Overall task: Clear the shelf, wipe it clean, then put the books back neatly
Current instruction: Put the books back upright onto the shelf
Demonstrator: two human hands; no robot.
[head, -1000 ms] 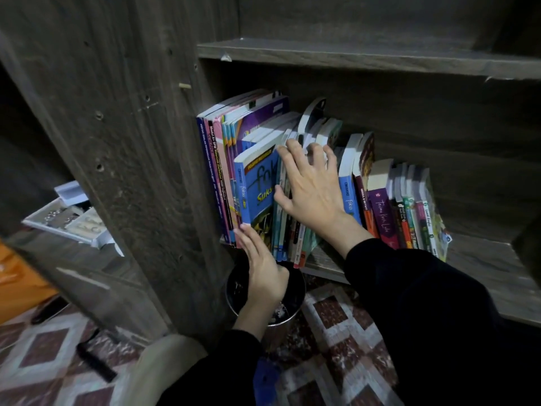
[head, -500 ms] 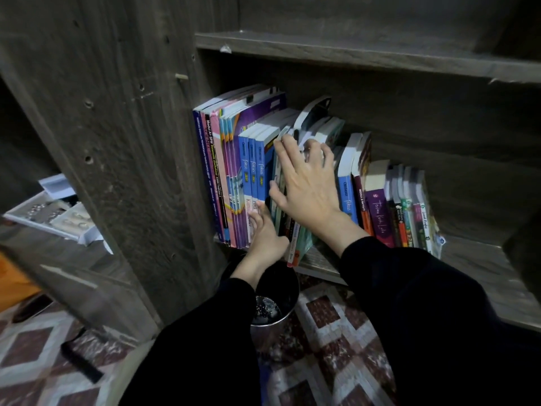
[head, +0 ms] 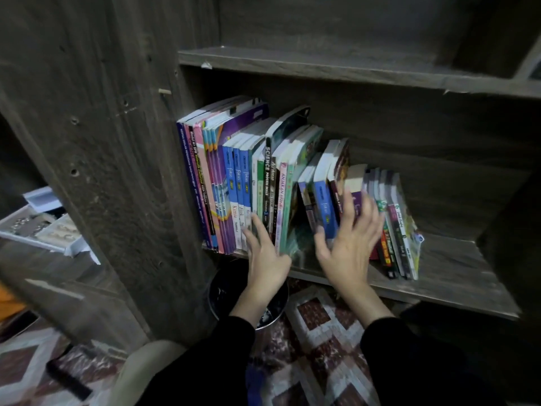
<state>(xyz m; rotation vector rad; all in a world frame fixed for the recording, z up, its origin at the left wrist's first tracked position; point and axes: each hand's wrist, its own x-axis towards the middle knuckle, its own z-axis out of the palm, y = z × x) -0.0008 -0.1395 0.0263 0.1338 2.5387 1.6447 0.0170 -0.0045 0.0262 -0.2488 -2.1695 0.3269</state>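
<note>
- Books (head: 234,183) sit on the lower shelf (head: 456,276), spines out, in two lots: a tall upright block tight against the side panel (head: 117,142), and a shorter leaning lot (head: 395,224) to its right, tops tipped toward the block.
- There is a dark wedge of gap between the lots, wider at the bottom.
- My left grip (head: 266,259) is released. Its fingers lie straight and flat on the low spines at the block's right end, grasping nothing.
- My right grip (head: 348,244) is also released, fingers spread across the leaning spines, thumb out toward the gap. It is motion-blurred, so I cannot tell which books it actually touches.
- My read is that this is the put-back stage, squaring the row up. I cannot tell whether the shelf was wiped.
- Risk: the leaning lot has only bare shelf on its right and nothing propping it. Ease off and the bottoms may skid right and the lot go flat.
- Risk: pushing only at mid-height could fold the thin soft covers into the gap instead of standing them upright.
- Risk: the spines sit close to the shelf's front edge. A sideways shove could drag one off into the bin (head: 222,291) on the floor (head: 316,317) right below.
- Risk: if the left grip slips, the block's end books could tip into the gap.
</note>
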